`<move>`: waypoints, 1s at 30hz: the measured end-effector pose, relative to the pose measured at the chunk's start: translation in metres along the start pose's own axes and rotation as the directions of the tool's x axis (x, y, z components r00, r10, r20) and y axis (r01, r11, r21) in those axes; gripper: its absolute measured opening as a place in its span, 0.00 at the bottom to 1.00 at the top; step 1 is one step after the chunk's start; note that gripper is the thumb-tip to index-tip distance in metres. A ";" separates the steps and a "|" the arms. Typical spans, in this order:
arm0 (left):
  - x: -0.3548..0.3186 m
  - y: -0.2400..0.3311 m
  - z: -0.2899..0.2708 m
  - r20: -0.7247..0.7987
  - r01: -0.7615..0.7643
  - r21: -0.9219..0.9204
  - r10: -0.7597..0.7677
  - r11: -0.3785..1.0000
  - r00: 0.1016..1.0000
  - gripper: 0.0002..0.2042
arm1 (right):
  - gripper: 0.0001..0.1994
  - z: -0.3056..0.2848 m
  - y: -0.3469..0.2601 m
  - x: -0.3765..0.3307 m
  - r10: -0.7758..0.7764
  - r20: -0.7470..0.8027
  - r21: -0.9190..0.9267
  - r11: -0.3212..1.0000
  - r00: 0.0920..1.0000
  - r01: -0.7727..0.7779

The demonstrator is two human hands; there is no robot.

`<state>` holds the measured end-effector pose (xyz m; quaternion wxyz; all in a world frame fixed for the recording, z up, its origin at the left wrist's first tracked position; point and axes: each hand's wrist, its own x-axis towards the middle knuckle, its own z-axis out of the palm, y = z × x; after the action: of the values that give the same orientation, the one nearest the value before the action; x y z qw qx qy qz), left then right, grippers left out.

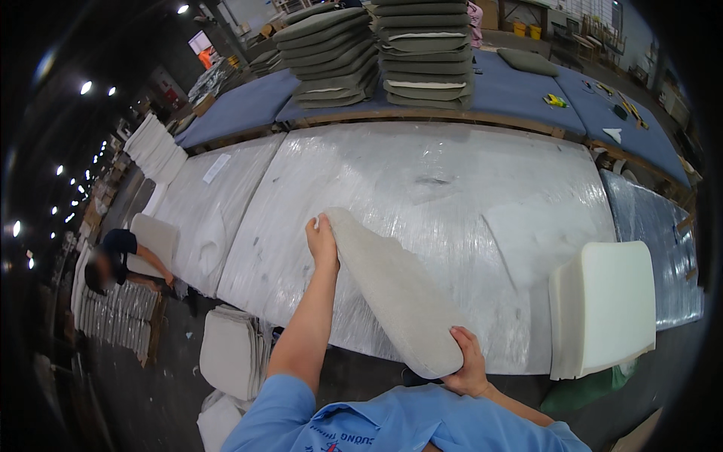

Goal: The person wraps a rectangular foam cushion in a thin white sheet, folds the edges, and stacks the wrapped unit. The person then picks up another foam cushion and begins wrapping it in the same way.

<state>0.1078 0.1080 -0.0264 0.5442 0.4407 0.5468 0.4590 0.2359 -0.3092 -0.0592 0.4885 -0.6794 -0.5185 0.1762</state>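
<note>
I hold a long light grey cushion over a table wrapped in clear plastic film. My left hand grips the cushion's far end, arm stretched forward. My right hand grips its near end close to my body. The cushion tilts from upper left down to lower right, its lower part over the table's near edge.
A stack of white foam pads stands at the table's right near corner. Tall piles of grey-green cushions sit on a blue-topped table behind. More white pads lie on the floor at left, where another person bends over.
</note>
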 end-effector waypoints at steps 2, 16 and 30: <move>-0.032 0.003 -0.003 -0.047 -0.070 0.027 0.071 0.997 0.996 0.38 | 0.44 -0.002 0.004 0.003 -0.015 0.007 -0.045 0.999 1.000 0.015; -0.147 -0.015 -0.120 0.086 0.234 -0.137 -0.224 0.963 0.971 0.37 | 0.26 -0.025 0.070 0.044 0.331 0.235 0.267 0.882 0.914 -0.389; -0.129 -0.086 -0.210 0.336 0.644 -0.210 -0.564 0.736 0.754 0.22 | 0.29 -0.032 0.101 0.053 0.675 0.281 0.409 0.559 0.683 -0.721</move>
<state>-0.0981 -0.0400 -0.0889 0.7910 0.1995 0.5078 0.2770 0.3348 -0.2772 -0.1160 0.5088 -0.6728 -0.1663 0.5108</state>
